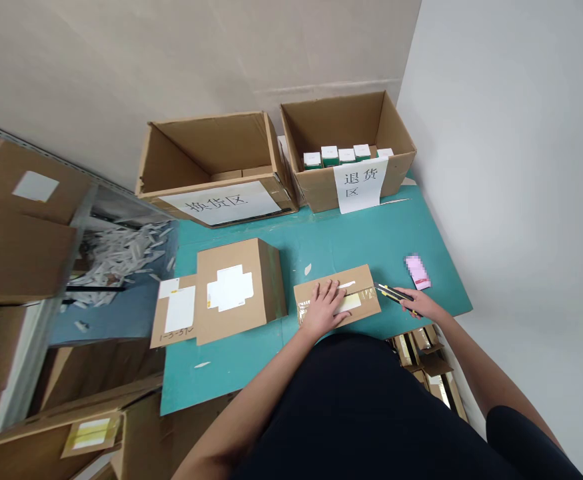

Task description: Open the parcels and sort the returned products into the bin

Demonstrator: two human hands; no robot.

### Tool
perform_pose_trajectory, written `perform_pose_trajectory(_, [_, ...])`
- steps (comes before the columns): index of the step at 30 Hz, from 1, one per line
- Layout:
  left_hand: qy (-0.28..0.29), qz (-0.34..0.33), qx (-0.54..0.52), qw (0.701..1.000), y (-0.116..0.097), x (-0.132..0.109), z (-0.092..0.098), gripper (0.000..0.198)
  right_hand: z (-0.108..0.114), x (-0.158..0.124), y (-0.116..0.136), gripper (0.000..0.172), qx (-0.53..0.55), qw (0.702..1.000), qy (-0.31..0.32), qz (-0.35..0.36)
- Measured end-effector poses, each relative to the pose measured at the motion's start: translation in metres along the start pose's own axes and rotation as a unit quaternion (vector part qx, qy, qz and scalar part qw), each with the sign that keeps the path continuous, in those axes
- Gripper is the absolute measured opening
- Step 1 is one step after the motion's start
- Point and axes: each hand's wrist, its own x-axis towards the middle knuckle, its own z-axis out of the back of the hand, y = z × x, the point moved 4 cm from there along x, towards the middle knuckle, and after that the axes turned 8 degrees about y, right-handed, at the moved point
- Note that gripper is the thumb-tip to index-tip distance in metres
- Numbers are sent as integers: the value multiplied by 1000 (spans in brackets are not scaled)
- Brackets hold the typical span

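Observation:
A small taped cardboard box (364,283) lies near the front edge of the green table (251,367). My left hand (324,309) rests on its top with the fingers spread, beside a pale label (350,304). A yellow and black utility knife (396,295) is gripped in my right hand (418,303), just right of the box. The knife's tip points left and lies close to the box's right end; whether it touches I cannot tell.
Behind stand two large open cartons, one with a paper sign (221,203), the other (316,190) holding several white-topped boxes (330,155). A labelled carton (228,313) and a flatter one (176,333) sit left. A pink item (418,272) lies right.

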Motion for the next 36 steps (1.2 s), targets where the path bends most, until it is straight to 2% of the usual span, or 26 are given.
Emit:
perform_pose_trajectory(4, [35,2,-8,999,-6,0,-6,92,1,1,2,65,-8,1000,-4,-4])
perform_pose_trajectory(8, [56,-6,-5,998,-8,-1,-7,103,2,0,7,64,-20,1000,0,-3])
perform_pose_trajectory(26, [46,-14,-24,999,-6,0,-2,80,-3,-12,3,69,-5,1000,18,-7])
perform_pose_trajectory(36, [47,-19,-28,998,-8,-1,-3,76,-13,-24,-4,70,13,1000,17,-8])
